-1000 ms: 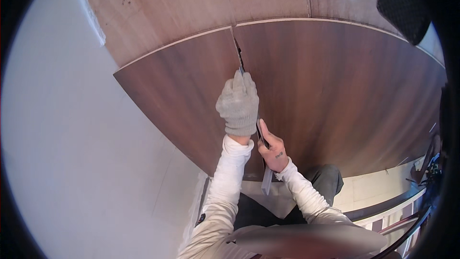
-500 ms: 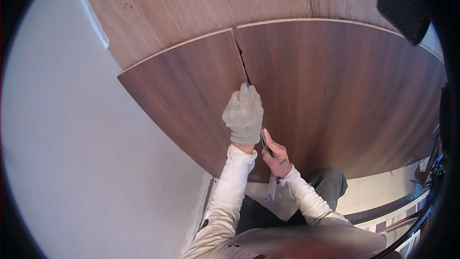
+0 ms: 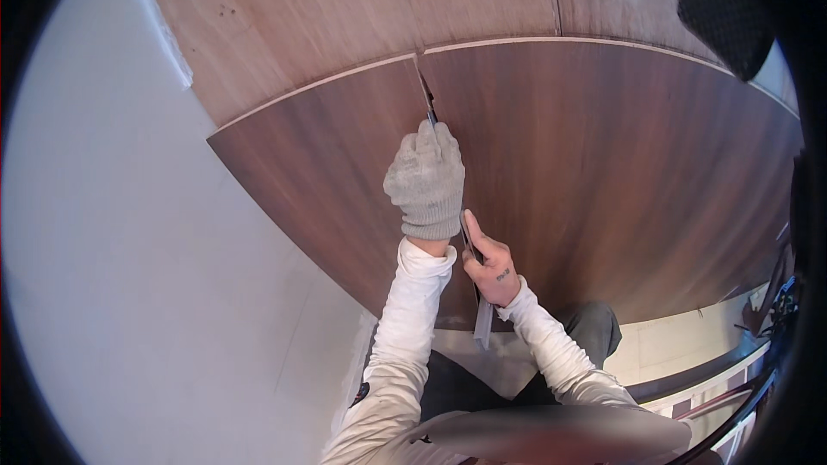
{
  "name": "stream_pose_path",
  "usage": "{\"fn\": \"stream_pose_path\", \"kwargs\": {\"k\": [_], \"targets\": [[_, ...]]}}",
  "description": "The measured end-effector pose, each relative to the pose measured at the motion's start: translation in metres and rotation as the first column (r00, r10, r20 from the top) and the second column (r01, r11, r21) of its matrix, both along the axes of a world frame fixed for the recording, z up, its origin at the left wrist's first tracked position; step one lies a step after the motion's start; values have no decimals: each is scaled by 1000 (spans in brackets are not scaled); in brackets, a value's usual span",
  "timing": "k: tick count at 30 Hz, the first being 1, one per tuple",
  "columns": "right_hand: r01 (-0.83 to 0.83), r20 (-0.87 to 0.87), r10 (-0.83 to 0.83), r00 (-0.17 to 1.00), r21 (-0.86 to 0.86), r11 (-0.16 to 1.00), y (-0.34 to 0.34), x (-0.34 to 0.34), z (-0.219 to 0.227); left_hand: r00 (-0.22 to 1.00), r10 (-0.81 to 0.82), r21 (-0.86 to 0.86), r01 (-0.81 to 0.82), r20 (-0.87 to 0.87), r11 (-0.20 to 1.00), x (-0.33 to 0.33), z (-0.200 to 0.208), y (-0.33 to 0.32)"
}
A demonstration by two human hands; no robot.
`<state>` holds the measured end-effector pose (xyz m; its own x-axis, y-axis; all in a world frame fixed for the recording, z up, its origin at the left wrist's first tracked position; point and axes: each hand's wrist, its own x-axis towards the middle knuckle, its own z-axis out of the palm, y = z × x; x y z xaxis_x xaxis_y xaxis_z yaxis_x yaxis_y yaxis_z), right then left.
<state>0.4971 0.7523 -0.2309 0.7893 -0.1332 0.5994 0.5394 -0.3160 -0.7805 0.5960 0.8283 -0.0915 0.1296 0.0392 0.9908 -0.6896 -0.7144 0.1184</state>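
Note:
A dark brown wood-grain panel (image 3: 586,181) has a narrow seam (image 3: 422,77) running down from its far edge. My left hand (image 3: 426,181), in a grey knit glove, is closed over that seam, palm down. A slim bluish-dark tip (image 3: 432,114) pokes out past its fingers. Below it, my bare right hand (image 3: 493,271) grips a long thin grey strip (image 3: 484,323), thumb stretched along it. The strip's near end hangs past the panel's near edge. It lines up with the tip at my left fingers; the glove hides whether they are one piece.
Pale plywood (image 3: 362,9) borders the panel's far edge. A smooth grey-white surface (image 3: 172,250) lies along the left. A black mesh-like object (image 3: 724,13) juts in at top right. Dark cables and a pale framework (image 3: 732,392) crowd the lower right, beside my knee (image 3: 594,331).
Both hands have moved away from me along the seam and slightly left, the left hand farther. The grey strip has shifted the same way with my right hand.

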Motion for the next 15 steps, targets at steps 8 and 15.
{"fn": "stream_pose_path", "kwargs": {"k": [8, 15], "targets": [[30, 100, -31, 995, 16, 999, 7, 0, 22, 1000, 4, 7, -4, 2, 1000, -7, 33, 0], [32, 194, -32, 981, 3, 999, 2, 15, 88, 991, 31, 41, -37, 133, 998, -1, 101, 5]]}}
